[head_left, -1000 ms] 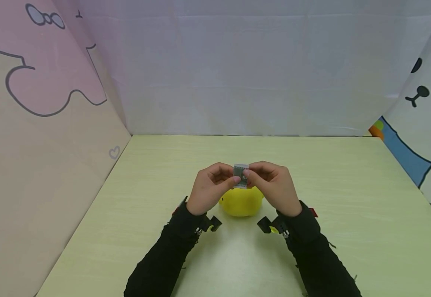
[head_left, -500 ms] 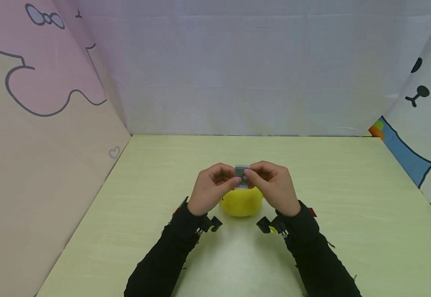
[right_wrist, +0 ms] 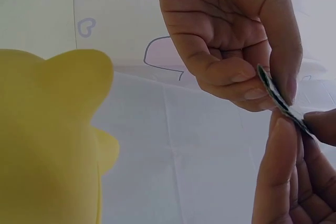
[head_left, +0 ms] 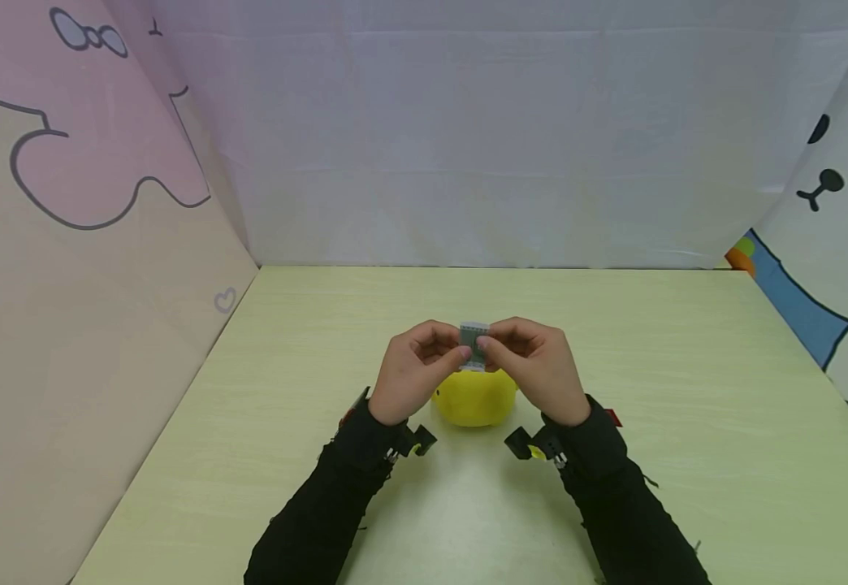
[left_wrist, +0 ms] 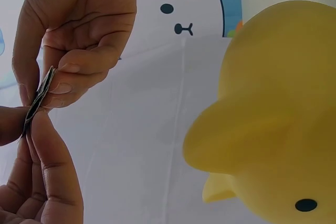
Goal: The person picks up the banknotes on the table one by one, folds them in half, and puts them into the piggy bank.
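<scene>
In the head view, a small folded banknote, grey-green with pale edges, is held up between both hands over the table. My left hand pinches its left side between thumb and fingers. On its right side, my right hand pinches it the same way. Seen edge-on in the left wrist view, the banknote shows several thin layers pressed together. Behind and below the hands stands a yellow animal-shaped figure, with ears and a dark eye; its upper part is hidden by the hands in the head view.
A pale wooden table lies beneath. Pale fabric hangs along its back edge. Printed cartoon panels line the left and right sides. Dark sleeves carry small wrist cameras close to the yellow figure.
The banknote tilts and shifts very slightly between the fingers. Both hands stay nearly in place, and the yellow figure has not moved.
</scene>
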`<state>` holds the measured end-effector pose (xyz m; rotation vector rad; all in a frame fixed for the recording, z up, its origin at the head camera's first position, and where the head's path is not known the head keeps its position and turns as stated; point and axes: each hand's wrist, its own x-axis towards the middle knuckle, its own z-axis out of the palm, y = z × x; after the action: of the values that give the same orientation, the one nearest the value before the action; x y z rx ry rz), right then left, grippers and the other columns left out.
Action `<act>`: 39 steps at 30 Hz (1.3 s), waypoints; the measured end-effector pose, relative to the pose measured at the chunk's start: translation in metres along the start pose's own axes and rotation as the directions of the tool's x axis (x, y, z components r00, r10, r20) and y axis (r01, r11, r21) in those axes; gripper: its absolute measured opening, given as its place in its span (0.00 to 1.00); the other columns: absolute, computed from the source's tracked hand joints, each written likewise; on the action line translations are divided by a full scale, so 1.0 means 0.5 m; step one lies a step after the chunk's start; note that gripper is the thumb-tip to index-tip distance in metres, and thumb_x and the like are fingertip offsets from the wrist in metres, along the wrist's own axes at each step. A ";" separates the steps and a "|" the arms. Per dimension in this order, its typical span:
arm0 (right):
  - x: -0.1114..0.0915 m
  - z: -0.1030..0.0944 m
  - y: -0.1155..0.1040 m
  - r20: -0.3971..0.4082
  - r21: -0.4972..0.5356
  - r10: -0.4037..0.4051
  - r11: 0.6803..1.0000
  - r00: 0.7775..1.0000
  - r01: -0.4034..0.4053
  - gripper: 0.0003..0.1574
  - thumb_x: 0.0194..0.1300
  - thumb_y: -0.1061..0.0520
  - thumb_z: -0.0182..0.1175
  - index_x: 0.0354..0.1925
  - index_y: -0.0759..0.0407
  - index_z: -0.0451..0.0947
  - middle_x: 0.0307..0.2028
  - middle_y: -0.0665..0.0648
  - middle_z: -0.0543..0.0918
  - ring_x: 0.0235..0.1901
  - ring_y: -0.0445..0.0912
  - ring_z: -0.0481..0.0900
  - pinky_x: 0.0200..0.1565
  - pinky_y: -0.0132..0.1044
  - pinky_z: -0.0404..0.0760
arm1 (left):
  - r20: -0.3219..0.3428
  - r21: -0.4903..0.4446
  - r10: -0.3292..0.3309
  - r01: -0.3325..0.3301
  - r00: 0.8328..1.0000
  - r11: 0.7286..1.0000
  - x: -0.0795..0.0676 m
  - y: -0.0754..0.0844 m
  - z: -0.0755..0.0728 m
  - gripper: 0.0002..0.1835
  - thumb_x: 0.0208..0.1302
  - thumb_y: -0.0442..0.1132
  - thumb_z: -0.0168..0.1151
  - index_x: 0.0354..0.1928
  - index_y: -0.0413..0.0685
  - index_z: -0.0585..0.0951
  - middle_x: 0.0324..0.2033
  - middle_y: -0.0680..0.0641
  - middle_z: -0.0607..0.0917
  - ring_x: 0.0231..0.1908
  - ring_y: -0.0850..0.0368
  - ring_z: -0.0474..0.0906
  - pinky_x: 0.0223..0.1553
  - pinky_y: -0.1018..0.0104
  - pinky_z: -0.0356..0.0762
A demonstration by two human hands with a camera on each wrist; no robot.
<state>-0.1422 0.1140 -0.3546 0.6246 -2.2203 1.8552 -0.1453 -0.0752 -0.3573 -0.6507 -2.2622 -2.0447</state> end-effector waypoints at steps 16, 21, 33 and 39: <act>0.003 -0.001 0.001 -0.007 -0.029 0.044 0.999 0.999 -0.044 0.06 0.64 0.66 0.63 0.39 0.70 0.82 0.32 0.68 0.84 0.24 0.40 0.81 0.33 0.31 0.85 | -0.022 -0.016 0.019 -0.019 1.000 1.000 0.002 -0.001 -0.005 0.10 0.69 0.30 0.57 0.47 0.30 0.80 0.40 0.31 0.82 0.32 0.63 0.80 0.41 0.68 0.83; 0.004 -0.002 -0.004 -0.015 -0.030 0.062 0.998 0.998 -0.062 0.07 0.64 0.66 0.63 0.39 0.71 0.82 0.34 0.69 0.84 0.24 0.40 0.81 0.33 0.31 0.85 | -0.009 -0.030 0.020 -0.020 1.000 0.999 0.002 0.001 -0.008 0.10 0.70 0.30 0.56 0.47 0.29 0.79 0.41 0.30 0.82 0.32 0.63 0.81 0.41 0.68 0.84; 0.004 -0.002 -0.001 -0.011 -0.043 0.045 0.998 0.999 -0.045 0.06 0.65 0.66 0.63 0.38 0.70 0.82 0.29 0.67 0.83 0.23 0.41 0.80 0.33 0.31 0.84 | 0.014 -0.024 0.026 -0.026 1.000 0.999 0.000 0.008 -0.011 0.09 0.68 0.30 0.59 0.47 0.31 0.80 0.39 0.32 0.82 0.32 0.63 0.80 0.41 0.68 0.84; 0.003 -0.002 0.000 -0.017 -0.041 0.041 0.998 0.999 -0.042 0.06 0.64 0.66 0.63 0.38 0.70 0.83 0.29 0.67 0.83 0.23 0.41 0.80 0.33 0.31 0.84 | 0.026 -0.062 0.034 -0.033 0.999 0.998 0.000 0.005 -0.009 0.10 0.68 0.30 0.59 0.47 0.30 0.80 0.39 0.31 0.82 0.32 0.63 0.81 0.41 0.68 0.84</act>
<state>-0.1438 0.1147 -0.3535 0.5589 -2.2721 1.8220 -0.1455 -0.0796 -0.3542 -0.7191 -2.1946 -2.1099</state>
